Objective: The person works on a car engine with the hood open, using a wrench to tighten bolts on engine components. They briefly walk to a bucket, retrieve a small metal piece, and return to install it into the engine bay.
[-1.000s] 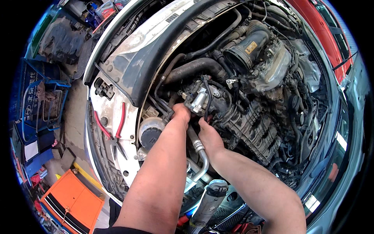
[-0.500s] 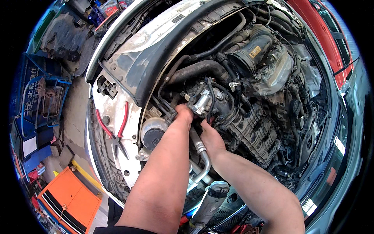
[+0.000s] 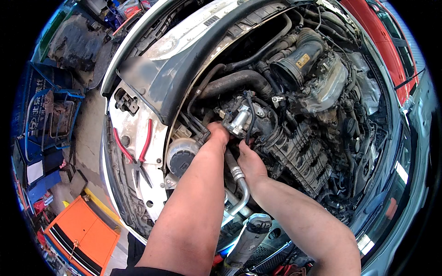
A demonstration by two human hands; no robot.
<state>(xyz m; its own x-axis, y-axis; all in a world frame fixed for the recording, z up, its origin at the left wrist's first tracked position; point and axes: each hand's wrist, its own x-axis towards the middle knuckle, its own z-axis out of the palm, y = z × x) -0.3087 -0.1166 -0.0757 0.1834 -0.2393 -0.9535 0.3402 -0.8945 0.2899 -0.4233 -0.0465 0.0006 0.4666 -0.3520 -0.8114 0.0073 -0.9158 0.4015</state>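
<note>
Both of my arms reach down into a car's engine bay. My left hand (image 3: 218, 133) is beneath a silvery metal housing (image 3: 240, 120), beside a thin pipe along the front panel; its fingers are hidden. Just right of it, my right hand (image 3: 248, 158) reaches under the same housing, where a black cable (image 3: 252, 117) hangs down. Its fingertips are out of sight in the shadow, so I cannot tell what either hand touches. Between my forearms runs a metal pipe (image 3: 239, 180) with a bend. Left of my left wrist sits a round black cap (image 3: 181, 163).
Red-handled pliers (image 3: 136, 156) lie on the white front panel (image 3: 152, 191). A ribbed black engine cover (image 3: 299, 158) and a large air hose (image 3: 301, 57) are on the right. An orange cabinet (image 3: 85, 234) stands on the floor at the lower left, and a blue cart (image 3: 50, 106) above it.
My hands and forearms stay almost in place, with only a very slight shift of the right forearm. The pliers have not moved.
</note>
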